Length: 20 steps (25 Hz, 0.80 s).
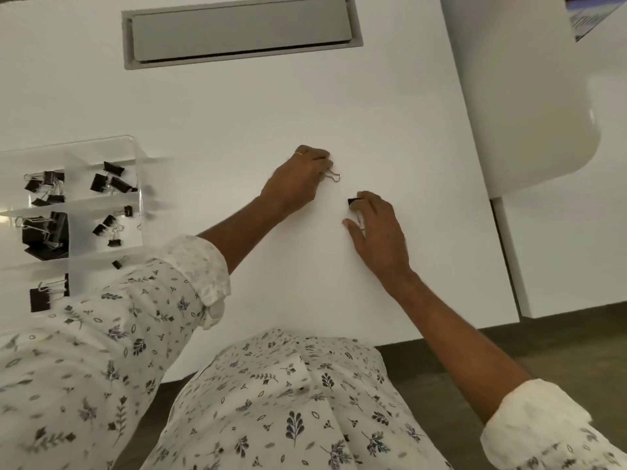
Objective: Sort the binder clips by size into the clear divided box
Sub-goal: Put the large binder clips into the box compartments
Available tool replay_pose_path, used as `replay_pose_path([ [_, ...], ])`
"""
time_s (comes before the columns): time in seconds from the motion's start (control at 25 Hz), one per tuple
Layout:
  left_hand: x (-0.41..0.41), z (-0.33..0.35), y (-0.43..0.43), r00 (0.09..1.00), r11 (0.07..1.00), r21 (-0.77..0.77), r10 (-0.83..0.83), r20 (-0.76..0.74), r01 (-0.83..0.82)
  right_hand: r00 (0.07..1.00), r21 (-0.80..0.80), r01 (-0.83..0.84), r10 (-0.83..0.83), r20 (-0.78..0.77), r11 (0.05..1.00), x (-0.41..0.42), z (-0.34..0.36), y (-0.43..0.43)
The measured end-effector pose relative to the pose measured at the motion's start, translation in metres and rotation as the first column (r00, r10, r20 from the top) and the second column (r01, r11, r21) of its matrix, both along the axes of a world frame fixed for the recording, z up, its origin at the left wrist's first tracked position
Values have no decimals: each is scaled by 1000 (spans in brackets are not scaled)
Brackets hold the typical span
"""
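A silver-handled clip [334, 177] is pinched in the left hand [298, 178] at mid-frame; beside it, the right hand [376, 232] pinches a small black clip [354, 201]. The clear divided box [134, 147] sits at the frame's left on the tabletop [237, 113]. Match each clip against a compartment's contents before releasing.

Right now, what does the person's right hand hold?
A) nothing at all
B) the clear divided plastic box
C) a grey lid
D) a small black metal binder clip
D: the fingers of the right hand pinch a small black metal binder clip above the white table.
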State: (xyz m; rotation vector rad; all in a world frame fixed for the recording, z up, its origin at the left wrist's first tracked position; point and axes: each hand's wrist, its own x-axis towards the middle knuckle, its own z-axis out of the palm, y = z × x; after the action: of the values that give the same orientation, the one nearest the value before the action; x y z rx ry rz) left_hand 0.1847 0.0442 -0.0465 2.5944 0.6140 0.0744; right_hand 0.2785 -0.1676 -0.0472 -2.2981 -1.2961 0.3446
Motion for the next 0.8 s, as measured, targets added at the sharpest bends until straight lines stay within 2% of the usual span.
replay_pose_path([
  [0.08,-19,0,-5,998,998,-24,61,33,-61,1000,37,20,-21,22,999,-1,0,3],
  [0.2,-62,4,-19,986,979,-125,164,4,-162,999,72,52,-52,-4,996,-3,3,8],
  [0.28,-92,10,-34,957,932,-237,289,34,-273,984,139,120,-99,-145,983,-10,9,12],
  [0.32,-107,16,-42,919,877,-331,389,65,-348,945,163,192,-137,-297,968,-14,11,14],
  [0.36,-122,23,-50,861,792,-443,502,81,-420,843,142,287,-179,-507,947,-19,15,19],
  [0.4,-136,30,-56,797,684,-560,600,69,-467,641,79,378,-199,-741,922,-26,20,25],
  [0.44,-150,39,-61,741,567,-674,670,41,-475,358,7,436,-166,-919,900,-34,26,30],
  [0.48,-164,47,-66,696,444,-780,718,14,-441,60,-77,465,-118,-991,882,-43,32,32],
  [0.52,-178,56,-70,656,328,-864,754,-2,-381,-169,-154,471,-83,-982,868,-52,38,34],
  [0.56,-193,64,-72,618,226,-921,786,-20,-318,-303,-206,454,-67,-951,867,-64,44,37],
  [0.6,-208,73,-73,582,147,-952,812,-39,-268,-365,-227,432,-61,-929,873,-76,48,40],
  [0.68,-242,89,-72,511,48,-973,856,-75,-224,-386,-219,373,-64,-920,902,-108,59,47],
  [0.72,-261,94,-70,478,31,-973,875,-83,-227,-387,-208,338,-67,-920,918,-125,64,52],
  [0.8,-304,103,-63,416,64,-954,907,-67,-294,-380,-203,269,-90,-921,941,-165,74,66],
])
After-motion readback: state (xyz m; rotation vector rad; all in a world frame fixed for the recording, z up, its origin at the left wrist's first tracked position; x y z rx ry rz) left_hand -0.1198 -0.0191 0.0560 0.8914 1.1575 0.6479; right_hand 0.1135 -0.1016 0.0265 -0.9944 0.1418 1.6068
